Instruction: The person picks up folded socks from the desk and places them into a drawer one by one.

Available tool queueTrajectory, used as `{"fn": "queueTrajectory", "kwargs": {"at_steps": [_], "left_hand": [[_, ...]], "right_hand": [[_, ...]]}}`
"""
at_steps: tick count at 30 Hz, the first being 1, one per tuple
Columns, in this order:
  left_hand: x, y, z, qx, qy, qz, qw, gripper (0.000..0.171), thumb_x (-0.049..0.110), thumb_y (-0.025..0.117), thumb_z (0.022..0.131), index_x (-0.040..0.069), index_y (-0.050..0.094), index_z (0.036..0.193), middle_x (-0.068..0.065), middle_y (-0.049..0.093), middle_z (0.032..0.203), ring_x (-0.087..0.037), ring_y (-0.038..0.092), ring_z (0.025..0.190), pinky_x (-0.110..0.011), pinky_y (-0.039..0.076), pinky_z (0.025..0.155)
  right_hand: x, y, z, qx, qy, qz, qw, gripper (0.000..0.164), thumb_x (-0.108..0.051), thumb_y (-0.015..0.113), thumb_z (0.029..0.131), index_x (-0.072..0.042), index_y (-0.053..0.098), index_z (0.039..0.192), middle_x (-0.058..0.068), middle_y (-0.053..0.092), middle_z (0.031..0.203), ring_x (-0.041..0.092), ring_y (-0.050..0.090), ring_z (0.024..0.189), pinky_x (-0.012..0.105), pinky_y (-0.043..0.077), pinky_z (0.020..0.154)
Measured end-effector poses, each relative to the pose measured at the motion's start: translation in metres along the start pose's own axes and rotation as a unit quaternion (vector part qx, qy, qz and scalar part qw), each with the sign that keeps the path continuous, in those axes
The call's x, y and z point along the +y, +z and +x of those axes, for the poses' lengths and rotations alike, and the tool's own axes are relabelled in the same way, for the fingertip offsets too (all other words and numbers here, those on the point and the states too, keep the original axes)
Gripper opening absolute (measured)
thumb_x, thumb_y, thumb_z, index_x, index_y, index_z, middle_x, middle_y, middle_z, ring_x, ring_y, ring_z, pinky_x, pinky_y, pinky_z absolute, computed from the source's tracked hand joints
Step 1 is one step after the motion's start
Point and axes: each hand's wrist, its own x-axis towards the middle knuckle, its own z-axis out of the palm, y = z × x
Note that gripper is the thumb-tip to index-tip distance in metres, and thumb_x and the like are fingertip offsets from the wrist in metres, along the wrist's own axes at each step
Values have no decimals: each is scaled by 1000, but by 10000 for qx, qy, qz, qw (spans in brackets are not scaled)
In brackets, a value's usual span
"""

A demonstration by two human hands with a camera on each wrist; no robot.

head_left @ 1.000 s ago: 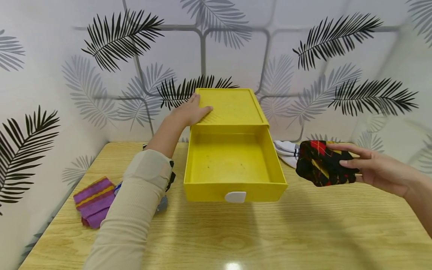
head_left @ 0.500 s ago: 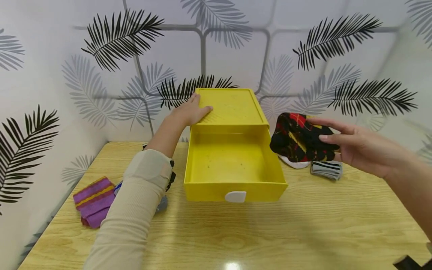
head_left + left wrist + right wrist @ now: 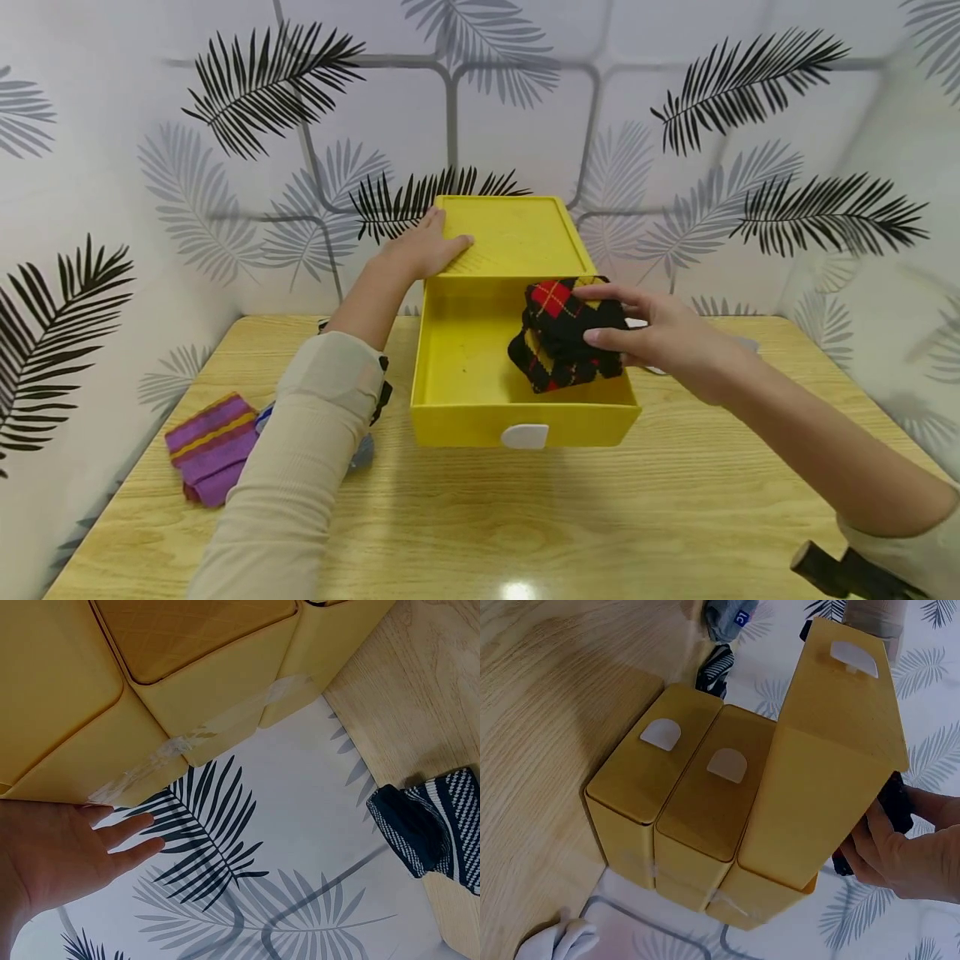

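Observation:
A yellow drawer cabinet [image 3: 517, 237] has its top drawer [image 3: 465, 367] pulled out, with a white tab [image 3: 524, 436] on the front. My left hand [image 3: 423, 247] rests on the cabinet's top left edge, fingers extended; the left wrist view shows several fingertips beyond the side. My right hand [image 3: 660, 333] pinches a folded black argyle sock bundle [image 3: 551, 346] with red and yellow diamonds, inside the right part of the drawer opening. In the right wrist view, the drawer wall partly hides the bundle and the fingers of the right hand [image 3: 911, 851].
A purple striped sock [image 3: 213, 450] lies left on the wooden table [image 3: 480, 525], partly behind my sleeve. A dark patterned sock [image 3: 435, 829] and a grey sock [image 3: 729, 616] are also on that side. A white sock [image 3: 562, 941] lies right of the cabinet. A patterned wall stands behind.
My right hand has carried the argyle socks leftward from the cabinet's right side, up and then down into the drawer opening. My left hand stays on the cabinet top.

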Motion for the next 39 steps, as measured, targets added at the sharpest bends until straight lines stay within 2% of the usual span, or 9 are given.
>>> {"fn": "queueTrajectory", "kwargs": {"at_steps": [2,6,14,17,21,24,30,35,39], "left_hand": [[1,0,0,-2,-6,-8,10000,74,54,24,95,10,-5,148,-3,-10,152,-30,6,136,-47,10,107],[1,1,1,14,14,-14,10000,74,54,24,95,10,-5,148,-4,-9,152,-30,6,136,-47,9,108],[0,1,2,50,59,17,10000,74,53,24,96,9,-5,147,-4,-9,152,-30,6,137,-46,8,108],[0,1,2,53,53,6,10000,74,53,24,96,9,-5,148,-4,-9,152,-30,6,137,-47,9,108],[-1,1,2,47,32,13,10000,74,53,24,96,9,-6,147,-5,-10,152,-30,5,137,-46,9,108],[-1,1,3,53,21,19,10000,74,54,24,95,10,-6,147,-4,-10,152,-29,5,137,-46,9,108],[-1,1,4,49,15,11,10000,74,54,24,95,10,-5,148,-3,-10,152,-30,7,137,-47,10,107],[0,1,4,12,41,31,10000,75,54,24,95,10,-6,147,-4,-11,152,-29,3,137,-45,8,108],[1,0,4,-21,36,12,10000,75,54,23,95,9,-7,147,-4,-11,152,-27,1,137,-44,6,108]], "right_hand": [[-1,8,2,25,-210,-517,9984,53,-20,62,90,-10,42,138,17,26,144,35,37,122,44,43,90],[-2,19,5,50,-541,-1499,9872,50,-18,63,88,-8,46,134,17,41,135,33,45,113,43,45,86],[-10,22,10,-276,-725,-3047,9493,46,-21,67,86,-8,52,127,18,53,124,32,51,107,48,41,89],[-16,21,12,-387,-707,-3472,9343,43,-22,69,84,-8,56,123,13,60,113,26,56,94,43,45,83],[-22,21,13,-548,-417,-3731,9252,39,-21,69,83,-5,60,117,11,62,107,13,62,67,37,49,75],[-24,23,14,-624,-160,-3803,9226,35,-21,68,84,-4,62,114,8,64,96,8,59,49,36,50,73],[-32,21,8,-379,-130,-3919,9192,31,-24,64,87,-4,64,111,-1,63,69,8,58,45,35,49,65],[-41,3,-1,-84,-197,-3592,9330,34,-27,62,89,-4,61,114,3,66,75,12,60,51,33,50,55],[-37,-27,-5,126,-117,-3295,9440,37,-29,58,91,-7,58,120,6,67,88,15,63,60,34,53,60]]}}
